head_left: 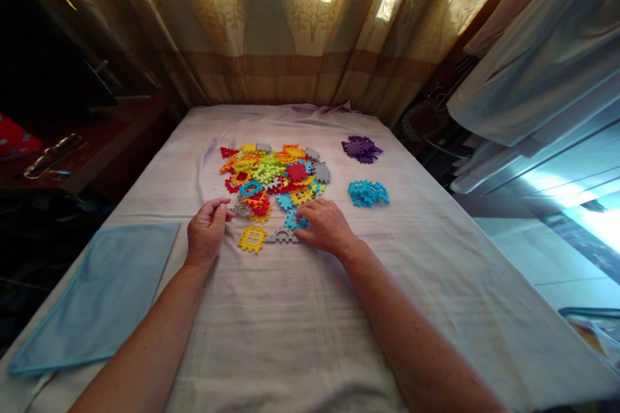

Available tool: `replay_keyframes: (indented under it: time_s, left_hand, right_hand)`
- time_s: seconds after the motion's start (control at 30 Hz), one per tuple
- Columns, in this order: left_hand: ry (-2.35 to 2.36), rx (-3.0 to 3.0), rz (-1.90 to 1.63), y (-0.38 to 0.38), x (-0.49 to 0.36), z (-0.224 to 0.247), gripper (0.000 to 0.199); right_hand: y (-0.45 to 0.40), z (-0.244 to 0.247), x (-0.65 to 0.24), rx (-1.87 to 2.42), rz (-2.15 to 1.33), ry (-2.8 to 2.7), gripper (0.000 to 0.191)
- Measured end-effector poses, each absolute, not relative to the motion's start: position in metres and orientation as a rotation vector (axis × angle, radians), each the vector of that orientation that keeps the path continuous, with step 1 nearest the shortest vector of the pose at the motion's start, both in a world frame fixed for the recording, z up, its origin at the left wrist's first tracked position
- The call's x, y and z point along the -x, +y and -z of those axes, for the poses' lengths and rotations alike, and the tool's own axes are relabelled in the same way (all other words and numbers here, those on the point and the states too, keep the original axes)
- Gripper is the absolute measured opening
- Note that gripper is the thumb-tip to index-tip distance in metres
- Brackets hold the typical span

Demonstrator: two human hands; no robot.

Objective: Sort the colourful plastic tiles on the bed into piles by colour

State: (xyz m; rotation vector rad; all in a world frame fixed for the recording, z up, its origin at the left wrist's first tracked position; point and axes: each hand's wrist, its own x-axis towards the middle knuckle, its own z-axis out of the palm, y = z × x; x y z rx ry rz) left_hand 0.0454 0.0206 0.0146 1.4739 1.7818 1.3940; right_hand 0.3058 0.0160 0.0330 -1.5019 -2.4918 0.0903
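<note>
A mixed heap of toothed plastic building tiles point(268, 172) in yellow, green, red, orange, grey and blue lies on the cloth in front of me. My right hand point(325, 226) is at the heap's near right side, its thumb and fingers closed round a blue tile point(293, 220). Below that tile lies a grey arched tile point(283, 235), beside a yellow window tile point(252, 239). My left hand point(208, 229) is at the near left edge, fingers curled and thumb pressed in. Its fingertips are close to a grey tile point(241, 209); whether anything is pinched there is hidden.
Two sorted piles lie to the right: purple tiles point(361, 149) farther back and blue tiles point(369, 193) nearer. A light blue zip bag point(104, 290) lies flat at the left. Curtains point(271, 26) hang behind the cloth-covered surface point(290, 335).
</note>
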Motion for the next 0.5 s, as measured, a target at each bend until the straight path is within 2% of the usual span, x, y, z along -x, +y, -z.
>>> replay_keyframes:
  time_s: [0.27,0.5]
  left_hand:
    - [1.795,-1.489,-1.382,0.021,-0.044,-0.014,0.033]
    - [1.792,-1.479,-1.394,0.021,-0.045,-0.013,0.033]
  right_hand:
    - [0.025,-0.048,-0.343,1.502,-0.12,-2.348,0.025]
    - [0.039,-0.043,-0.421,1.876,0.103,-1.795,0.029]
